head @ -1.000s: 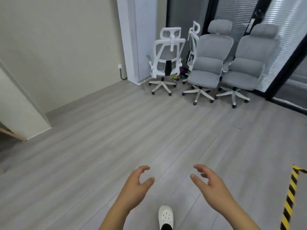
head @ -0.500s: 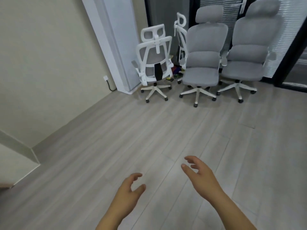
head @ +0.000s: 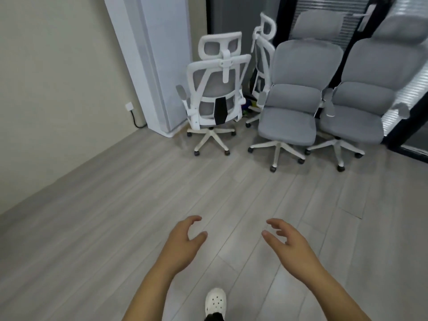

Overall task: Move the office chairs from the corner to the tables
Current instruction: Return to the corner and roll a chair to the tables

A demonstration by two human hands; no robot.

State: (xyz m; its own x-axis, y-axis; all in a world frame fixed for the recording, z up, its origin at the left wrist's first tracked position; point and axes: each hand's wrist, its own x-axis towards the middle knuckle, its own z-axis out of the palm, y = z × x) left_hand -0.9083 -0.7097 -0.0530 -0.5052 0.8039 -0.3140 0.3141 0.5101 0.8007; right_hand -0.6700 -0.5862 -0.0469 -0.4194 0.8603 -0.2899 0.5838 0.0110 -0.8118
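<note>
Several office chairs stand in the far corner. A white-framed mesh chair shows its back to me. Behind it, a second white mesh chair is partly hidden. Two grey padded chairs face me: one in the middle, one at the right. My left hand and my right hand are stretched out low in front of me, well short of the chairs, fingers loosely spread, holding nothing.
A white pillar stands left of the chairs, with a wall socket and black cable beside it. Dark-framed glass panels with blinds back the chairs. Grey plank floor lies between me and them. My white shoe is below.
The view has closed in on the chairs, which now look larger and nearer. Both hands stay raised and empty. The white shoe has come back into view.
</note>
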